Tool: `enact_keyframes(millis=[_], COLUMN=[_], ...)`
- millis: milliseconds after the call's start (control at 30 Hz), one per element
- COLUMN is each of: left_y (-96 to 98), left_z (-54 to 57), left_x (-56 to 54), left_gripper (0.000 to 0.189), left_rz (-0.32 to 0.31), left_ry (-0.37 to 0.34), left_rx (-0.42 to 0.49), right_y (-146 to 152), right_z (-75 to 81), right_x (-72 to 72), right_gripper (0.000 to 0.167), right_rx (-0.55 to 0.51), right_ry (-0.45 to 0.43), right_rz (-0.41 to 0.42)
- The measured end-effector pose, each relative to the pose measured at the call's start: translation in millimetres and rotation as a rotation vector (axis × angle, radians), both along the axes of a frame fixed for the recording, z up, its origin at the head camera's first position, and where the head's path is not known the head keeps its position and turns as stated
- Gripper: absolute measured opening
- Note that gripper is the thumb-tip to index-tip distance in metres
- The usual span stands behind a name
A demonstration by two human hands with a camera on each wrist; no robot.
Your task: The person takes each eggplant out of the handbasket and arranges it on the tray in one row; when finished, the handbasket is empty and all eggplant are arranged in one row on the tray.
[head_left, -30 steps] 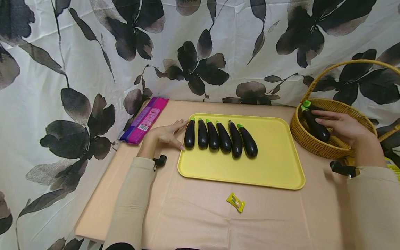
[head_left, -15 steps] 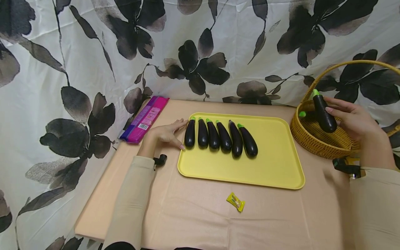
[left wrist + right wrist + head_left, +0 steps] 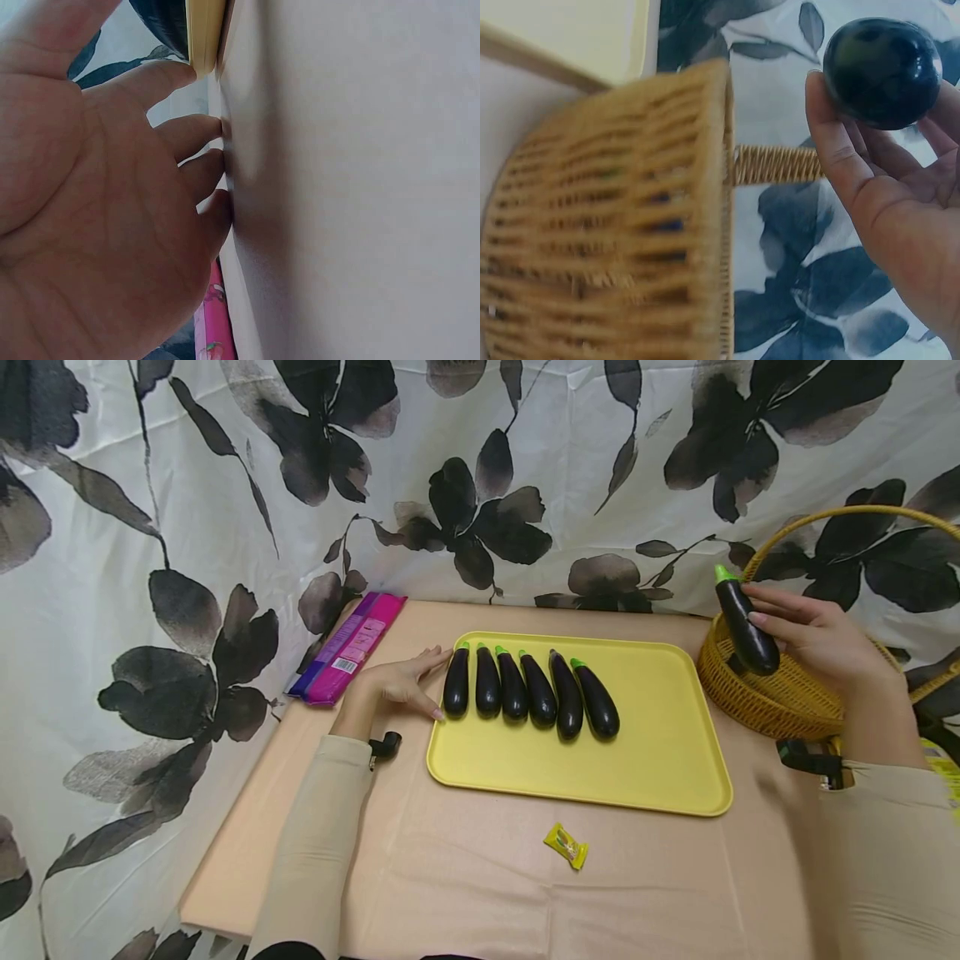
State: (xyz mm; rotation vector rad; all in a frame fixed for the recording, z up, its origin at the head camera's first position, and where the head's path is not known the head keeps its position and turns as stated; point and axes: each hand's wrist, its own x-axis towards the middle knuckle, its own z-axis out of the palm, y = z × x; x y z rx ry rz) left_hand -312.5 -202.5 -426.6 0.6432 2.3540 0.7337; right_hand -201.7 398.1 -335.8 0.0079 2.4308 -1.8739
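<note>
My right hand pinches a dark eggplant by its sides, green stem end up and tilted left, above the wicker basket. In the right wrist view the rounded end of the eggplant sits between thumb and fingers, clear of the basket wall. Several eggplants lie in a row on the left half of a yellow tray. My left hand rests at the tray's left edge, fingers extended; the left wrist view has fingertips touching the tray rim and the table.
A small yellow wrapped packet lies in front of the tray. Behind the left hand is a pink and purple package. The basket's tall handle arches over it. A floral curtain hangs behind the table. A dark thing in the basket is mostly hidden.
My right hand has lifted the eggplant up out of the basket, then shifted it left toward the basket's tray-side rim. The left hand and tray stay put.
</note>
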Motion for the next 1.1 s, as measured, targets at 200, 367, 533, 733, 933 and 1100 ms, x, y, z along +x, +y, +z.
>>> enact_keyframes(millis=[200, 367, 533, 733, 933, 1100], left_y=[0.2, -0.2, -0.6, -0.7, -0.7, -0.4], left_z=[1.0, 1.7, 0.9, 0.8, -1.3, -0.8], left_x=[0.7, 1.3, 0.5, 0.6, -1.3, -0.7], left_gripper=[0.135, 0.136, 0.136, 0.137, 0.137, 0.138], left_rz=[-0.001, 0.001, 0.002, 0.012, 0.007, 0.004], left_ry=[0.009, 0.009, 0.01, 0.003, 0.002, -0.004], left_rx=[-0.01, -0.013, -0.017, -0.014, -0.013, -0.01], right_y=[-16.6, -27.6, -36.8, -47.8, -59.6, -66.5], right_z=[3.2, 3.2, 1.9, -1.1, -7.7, -16.3], right_x=[0.0, 0.3, 1.9, 8.1, 11.0, 9.2], right_gripper=[0.058, 0.057, 0.056, 0.057, 0.056, 0.055], right_rx=[0.158, 0.128, 0.127, 0.217, 0.184, 0.185], right_ry=[0.044, 0.059, 0.056, 0.056, 0.078, 0.101], right_rz=[0.063, 0.093, 0.097, 0.067, 0.066, 0.073])
